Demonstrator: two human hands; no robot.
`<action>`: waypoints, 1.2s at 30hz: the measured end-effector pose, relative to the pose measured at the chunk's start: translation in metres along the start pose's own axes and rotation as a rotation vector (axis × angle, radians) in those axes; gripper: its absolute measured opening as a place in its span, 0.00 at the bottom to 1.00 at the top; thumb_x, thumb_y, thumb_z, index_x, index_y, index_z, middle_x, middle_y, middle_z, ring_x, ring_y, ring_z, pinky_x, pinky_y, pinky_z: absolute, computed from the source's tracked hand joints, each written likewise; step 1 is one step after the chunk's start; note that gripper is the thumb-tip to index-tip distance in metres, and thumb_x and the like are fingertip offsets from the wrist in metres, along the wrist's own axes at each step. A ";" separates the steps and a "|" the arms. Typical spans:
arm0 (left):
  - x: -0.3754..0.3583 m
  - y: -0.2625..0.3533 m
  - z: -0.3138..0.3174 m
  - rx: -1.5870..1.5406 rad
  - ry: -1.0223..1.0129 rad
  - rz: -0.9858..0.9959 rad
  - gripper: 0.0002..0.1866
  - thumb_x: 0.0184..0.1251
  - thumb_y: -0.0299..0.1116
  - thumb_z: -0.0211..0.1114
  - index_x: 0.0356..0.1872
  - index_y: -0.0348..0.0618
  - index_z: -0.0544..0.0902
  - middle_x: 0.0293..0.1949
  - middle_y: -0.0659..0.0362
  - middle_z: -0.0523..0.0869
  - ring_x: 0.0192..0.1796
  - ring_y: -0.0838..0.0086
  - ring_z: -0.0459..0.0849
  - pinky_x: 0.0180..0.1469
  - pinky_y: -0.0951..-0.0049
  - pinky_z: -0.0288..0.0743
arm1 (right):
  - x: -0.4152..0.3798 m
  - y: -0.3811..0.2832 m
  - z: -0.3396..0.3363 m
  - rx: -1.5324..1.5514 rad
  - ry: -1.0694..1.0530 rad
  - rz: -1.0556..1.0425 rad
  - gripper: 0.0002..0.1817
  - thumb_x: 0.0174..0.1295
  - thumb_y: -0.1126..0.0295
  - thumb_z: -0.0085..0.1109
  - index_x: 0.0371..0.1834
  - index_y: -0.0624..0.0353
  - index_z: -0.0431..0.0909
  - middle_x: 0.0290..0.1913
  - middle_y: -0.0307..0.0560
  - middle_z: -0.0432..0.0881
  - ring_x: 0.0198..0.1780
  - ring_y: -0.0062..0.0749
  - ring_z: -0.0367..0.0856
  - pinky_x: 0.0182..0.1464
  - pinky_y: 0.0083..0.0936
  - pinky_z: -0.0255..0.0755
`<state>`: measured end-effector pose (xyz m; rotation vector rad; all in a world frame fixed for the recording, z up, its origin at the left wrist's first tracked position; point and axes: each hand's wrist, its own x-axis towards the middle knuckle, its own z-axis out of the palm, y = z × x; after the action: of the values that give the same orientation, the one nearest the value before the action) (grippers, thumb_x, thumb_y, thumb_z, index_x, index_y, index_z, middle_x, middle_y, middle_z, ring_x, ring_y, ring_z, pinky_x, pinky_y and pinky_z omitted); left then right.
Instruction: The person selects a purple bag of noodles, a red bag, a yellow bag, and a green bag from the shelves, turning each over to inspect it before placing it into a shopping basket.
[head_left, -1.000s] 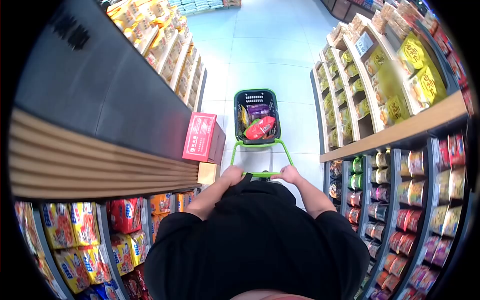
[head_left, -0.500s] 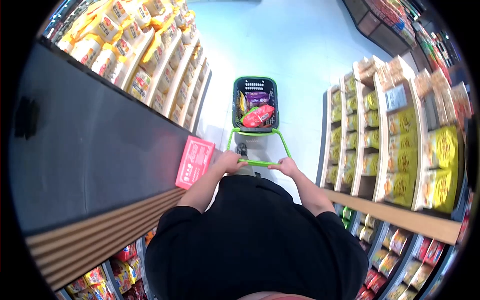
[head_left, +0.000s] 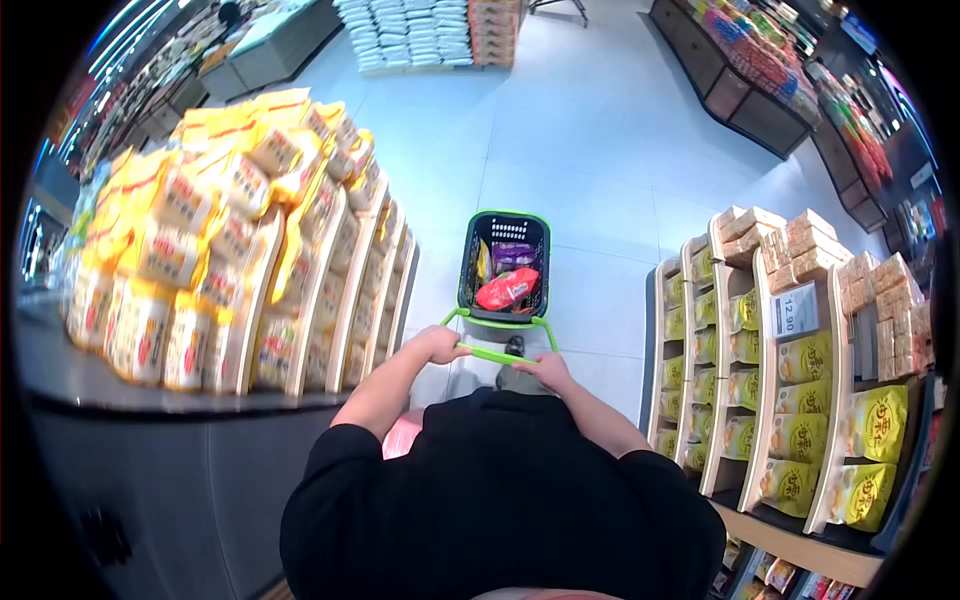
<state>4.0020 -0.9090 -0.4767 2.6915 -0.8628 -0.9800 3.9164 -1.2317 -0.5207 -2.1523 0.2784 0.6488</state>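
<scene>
Your left hand (head_left: 437, 344) and right hand (head_left: 542, 369) both have their fingers closed round the green handle (head_left: 497, 354) of the basket cart (head_left: 505, 268), which rolls on the floor (head_left: 590, 200) just ahead of you. Drift left and its rim could clip the left shelf (head_left: 330, 290); the right shelf (head_left: 720, 350) sits near too. The far floor lies wide open.

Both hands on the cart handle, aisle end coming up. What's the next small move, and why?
Probably push the basket cart straight ahead a little. The left hand and right hand both grip the green handle, the pale floor ahead looks open, and shelves flank both sides, so turning now might clip them.
</scene>
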 end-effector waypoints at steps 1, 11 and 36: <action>0.012 -0.013 -0.014 0.002 -0.018 -0.001 0.35 0.75 0.66 0.52 0.45 0.39 0.87 0.45 0.42 0.89 0.52 0.45 0.86 0.57 0.47 0.78 | 0.019 -0.009 -0.005 0.012 0.018 0.002 0.38 0.44 0.28 0.77 0.17 0.59 0.85 0.14 0.42 0.75 0.19 0.29 0.71 0.27 0.38 0.67; 0.102 -0.077 -0.107 0.029 -0.003 0.036 0.36 0.74 0.67 0.53 0.41 0.38 0.86 0.42 0.40 0.89 0.51 0.42 0.86 0.55 0.47 0.78 | 0.139 -0.055 -0.052 -0.056 -0.010 -0.016 0.41 0.46 0.23 0.70 0.23 0.58 0.89 0.17 0.44 0.80 0.24 0.33 0.82 0.33 0.36 0.74; 0.127 -0.228 -0.104 -0.440 0.131 0.305 0.15 0.64 0.41 0.63 0.41 0.40 0.87 0.41 0.42 0.89 0.49 0.47 0.88 0.49 0.52 0.80 | 0.265 -0.498 -0.031 0.089 0.139 -0.875 0.34 0.58 0.61 0.75 0.66 0.63 0.74 0.60 0.55 0.80 0.62 0.41 0.79 0.66 0.37 0.73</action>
<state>4.2531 -0.7984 -0.5388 2.1517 -0.8770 -0.8026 4.3545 -0.9422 -0.3136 -1.9708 -0.5363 -0.0200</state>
